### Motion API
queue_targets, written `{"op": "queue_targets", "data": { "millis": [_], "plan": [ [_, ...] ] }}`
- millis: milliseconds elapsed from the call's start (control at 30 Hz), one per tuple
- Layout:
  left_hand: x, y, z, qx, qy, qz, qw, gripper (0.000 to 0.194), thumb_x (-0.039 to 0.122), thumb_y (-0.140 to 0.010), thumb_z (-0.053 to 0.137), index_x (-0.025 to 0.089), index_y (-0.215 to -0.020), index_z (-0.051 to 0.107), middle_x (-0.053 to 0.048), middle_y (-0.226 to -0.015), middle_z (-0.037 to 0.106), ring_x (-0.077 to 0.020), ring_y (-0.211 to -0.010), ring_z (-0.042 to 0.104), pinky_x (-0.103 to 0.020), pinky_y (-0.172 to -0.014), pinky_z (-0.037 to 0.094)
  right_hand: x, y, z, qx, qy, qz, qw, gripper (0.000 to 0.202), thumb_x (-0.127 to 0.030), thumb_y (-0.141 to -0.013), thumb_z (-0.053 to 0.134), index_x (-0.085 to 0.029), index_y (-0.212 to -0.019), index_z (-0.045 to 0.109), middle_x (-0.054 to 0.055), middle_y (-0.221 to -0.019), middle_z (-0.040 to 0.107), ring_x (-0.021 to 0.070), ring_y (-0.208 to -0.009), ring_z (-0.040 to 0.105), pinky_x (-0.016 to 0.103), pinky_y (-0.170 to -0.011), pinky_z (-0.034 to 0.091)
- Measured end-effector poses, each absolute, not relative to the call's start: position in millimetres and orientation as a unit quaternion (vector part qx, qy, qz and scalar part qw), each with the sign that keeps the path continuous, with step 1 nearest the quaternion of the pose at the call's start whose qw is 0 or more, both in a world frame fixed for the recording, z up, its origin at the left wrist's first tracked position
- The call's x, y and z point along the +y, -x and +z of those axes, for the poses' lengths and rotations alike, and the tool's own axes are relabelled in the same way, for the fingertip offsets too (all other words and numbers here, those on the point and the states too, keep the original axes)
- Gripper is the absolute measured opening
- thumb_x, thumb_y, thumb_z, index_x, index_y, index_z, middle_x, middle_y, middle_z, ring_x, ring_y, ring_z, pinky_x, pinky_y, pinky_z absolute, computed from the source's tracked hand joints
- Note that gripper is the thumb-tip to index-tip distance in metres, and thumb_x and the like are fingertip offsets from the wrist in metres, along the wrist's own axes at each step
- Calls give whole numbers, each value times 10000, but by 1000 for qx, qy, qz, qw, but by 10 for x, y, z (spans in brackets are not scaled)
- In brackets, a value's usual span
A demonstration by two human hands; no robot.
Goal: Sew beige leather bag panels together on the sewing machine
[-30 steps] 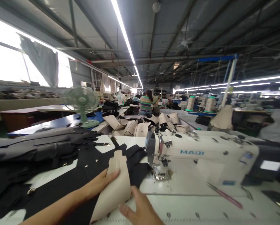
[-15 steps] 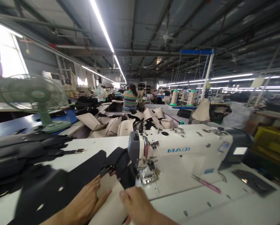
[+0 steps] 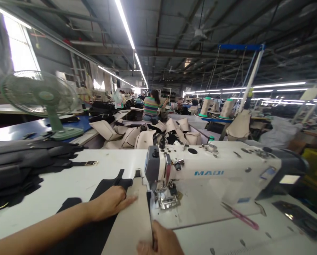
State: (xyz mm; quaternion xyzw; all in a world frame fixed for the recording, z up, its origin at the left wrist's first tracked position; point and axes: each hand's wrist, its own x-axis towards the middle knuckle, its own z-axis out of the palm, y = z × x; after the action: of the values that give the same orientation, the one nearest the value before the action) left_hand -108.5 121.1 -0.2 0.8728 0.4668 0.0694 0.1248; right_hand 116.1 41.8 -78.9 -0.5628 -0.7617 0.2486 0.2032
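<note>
A long beige panel (image 3: 133,216) with a black edge lies on the table left of the sewing machine's presser foot (image 3: 169,202), its narrow end pointing away from me. Dark fabric pieces (image 3: 94,226) are under and beside it. My left hand (image 3: 112,202) holds the panel's left side, thumb stretched across the top and the other fingers curled, partly hidden. Lower down, my right hand (image 3: 162,239) grips the panel's right edge, thumb up along it; its fingertips are partly out of sight.
The white sewing machine (image 3: 214,173) stands on the right, with pink-handled snips (image 3: 240,216) on its bed. Black straps with a buckle (image 3: 28,166) are heaped at the left. Behind are beige pieces (image 3: 145,140), a green fan (image 3: 47,102) and a person in a striped top (image 3: 151,107).
The beige panel has been unfolded and laid out lengthwise beside the presser foot. My right hand has moved down toward me, and my left hand has moved slightly up and right.
</note>
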Motion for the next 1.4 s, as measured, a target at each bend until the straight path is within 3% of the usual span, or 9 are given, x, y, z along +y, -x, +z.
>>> {"op": "queue_targets", "data": {
  "millis": [133, 267, 367, 433, 533, 733, 1033, 1200, 1400],
  "plan": [
    [1393, 897, -143, 491, -857, 67, 142, 615, 652, -876, 360, 174, -541, 556, -94, -583, 586, -261, -668, 637, -346, -682, 465, 413, -1039, -790, -759, 594, 184, 192, 369, -325, -852, 566, -119, -1155, 607, 167, -913, 679, 351, -906, 632, 425, -772, 484],
    [1282, 1078, -25, 532, -821, 56, 200, 574, 607, -894, 343, 128, -833, 652, -80, -633, 648, -229, -545, 642, -293, -500, 491, 405, -883, -579, -769, 609, 144, 133, 276, -138, -891, 431, -109, -1064, 644, 183, -869, 673, 355, -838, 644, 478, -737, 496],
    [1012, 1318, 207, 520, -830, 76, 186, 557, 351, -843, 507, 140, -1353, 433, -146, -1148, 645, -259, -890, 681, -333, -742, 560, 395, -869, -437, -780, 599, 145, 111, 297, -104, -914, 368, -133, -985, 655, 165, -837, 668, 338, -828, 646, 449, -711, 507],
    [790, 1387, 316, 459, -876, 57, 134, 864, 146, -703, 585, 271, -1476, 221, -127, -1497, 325, -312, -1199, 529, -408, -958, 476, 394, -894, -435, -779, 598, 150, 116, 289, -117, -929, 367, -142, -963, 653, 154, -839, 666, 339, -852, 642, 440, -716, 507],
    [560, 1237, 363, 363, -928, -31, 72, 883, 38, -673, 587, 347, -1446, 294, -99, -1527, 228, -380, -1311, 346, -475, -952, 464, 401, -956, -549, -767, 602, 144, 169, 251, -131, -929, 406, -151, -896, 655, 135, -802, 656, 336, -843, 645, 407, -697, 504],
    [814, 789, 158, 298, -954, 15, -42, 482, -25, -839, 379, 83, -1277, 547, -208, -1358, 476, -279, -1301, 394, -363, -1049, 375, 440, -1140, -742, -767, 565, 144, 269, 228, -226, -971, 416, -174, -874, 616, 102, -815, 643, 279, -838, 654, 312, -706, 475],
    [1163, 983, -425, 274, -946, 165, 57, 620, 50, -914, 417, 301, -1462, 272, -43, -1453, 389, -199, -1312, 398, -327, -1071, 345, 550, -1473, -494, -781, 547, 193, 233, 168, -170, -923, 426, -195, -861, 581, 46, -819, 630, 220, -809, 634, 273, -699, 455],
    [1121, 969, -425, 270, -936, 201, 108, 553, 95, -953, 399, 313, -1451, 294, -18, -1456, 393, -167, -1299, 419, -291, -1067, 343, 813, -1723, -383, -833, 461, 68, 298, 289, -57, -884, 314, -164, -1053, 523, 104, -994, 562, 232, -940, 546, 368, -853, 437],
    [1060, 932, -324, 288, -927, 205, 124, 454, 145, -973, 393, 296, -1401, 404, -25, -1426, 440, -166, -1304, 408, -300, -1081, 326, 875, -1785, -368, -853, 430, 84, 282, 200, -32, -838, 380, -187, -829, 507, 33, -781, 547, 188, -748, 531, 303, -694, 446]
  ]
}}
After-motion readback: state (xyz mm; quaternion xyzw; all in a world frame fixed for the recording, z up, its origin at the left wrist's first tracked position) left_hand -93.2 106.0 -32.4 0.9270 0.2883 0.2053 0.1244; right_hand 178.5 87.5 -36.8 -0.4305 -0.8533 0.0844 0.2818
